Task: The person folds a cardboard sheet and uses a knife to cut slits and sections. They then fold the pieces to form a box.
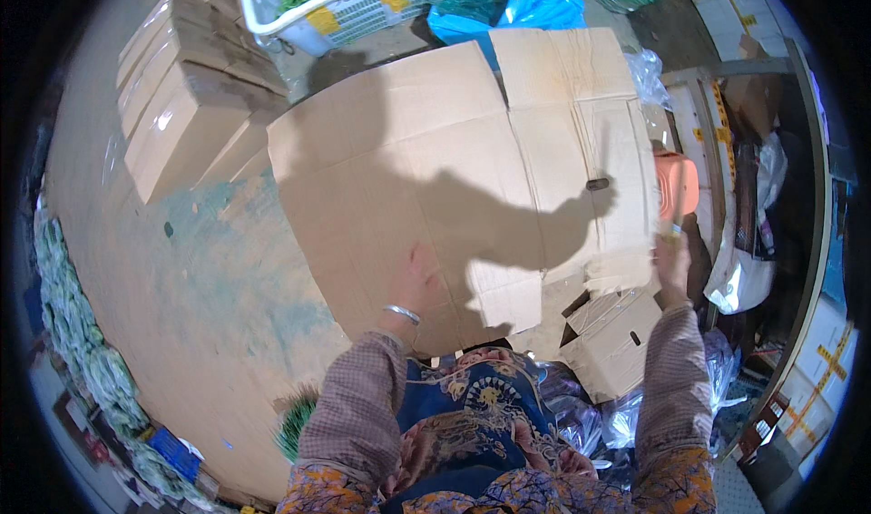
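A large opened-out sheet of brown cardboard [363, 187] with fold creases lies in front of me. My left hand [418, 280], with a silver bracelet at the wrist, rests over its near part, fingers stretched out and nothing held. At the sheet's right edge, my right hand [671, 264] is closed around the handle of a knife [679, 187], slightly blurred, its thin blade pointing away from me. My arm's shadow falls across the cardboard. A dark oval hand hole [597, 185] shows in the sheet's right part.
Folded cardboard boxes [172, 119] stand at the left. Beyond the sheet are a white crate [354, 15] of green vegetables and a blue plastic bag [544, 8]. An orange plastic container [687, 186] sits right, beside a metal-framed rack [807, 242]. A smaller carton [612, 342] lies near me.
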Available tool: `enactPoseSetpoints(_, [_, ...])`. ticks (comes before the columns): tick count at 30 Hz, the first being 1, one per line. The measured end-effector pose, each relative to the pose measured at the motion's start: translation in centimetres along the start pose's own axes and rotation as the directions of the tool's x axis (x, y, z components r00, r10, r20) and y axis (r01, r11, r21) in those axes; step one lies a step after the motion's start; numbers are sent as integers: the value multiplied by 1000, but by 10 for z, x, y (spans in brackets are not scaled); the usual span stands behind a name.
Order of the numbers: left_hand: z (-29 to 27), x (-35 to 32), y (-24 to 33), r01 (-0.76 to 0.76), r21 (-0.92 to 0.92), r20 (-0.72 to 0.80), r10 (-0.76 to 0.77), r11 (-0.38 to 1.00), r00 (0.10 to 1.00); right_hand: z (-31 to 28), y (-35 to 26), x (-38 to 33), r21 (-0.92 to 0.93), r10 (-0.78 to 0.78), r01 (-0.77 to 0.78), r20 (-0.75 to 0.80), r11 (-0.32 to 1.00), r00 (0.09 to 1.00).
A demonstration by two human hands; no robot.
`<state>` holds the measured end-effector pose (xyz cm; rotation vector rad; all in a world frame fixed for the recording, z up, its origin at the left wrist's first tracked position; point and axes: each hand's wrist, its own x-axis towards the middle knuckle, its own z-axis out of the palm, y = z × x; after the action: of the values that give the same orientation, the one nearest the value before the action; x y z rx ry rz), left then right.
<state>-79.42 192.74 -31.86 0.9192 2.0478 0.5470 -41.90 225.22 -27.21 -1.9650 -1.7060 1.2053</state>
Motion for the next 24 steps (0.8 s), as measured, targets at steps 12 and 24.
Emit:
enactPoseSetpoints(12, [3, 153, 67, -182, 450, 38, 185, 874, 982, 217, -120, -31, -374, -221, 389, 419, 842, 881])
enactPoseSetpoints(24, [31, 166, 85, -33, 672, 149, -91, 740, 985, 208, -74, -56, -493, 55, 209, 469, 845, 882])
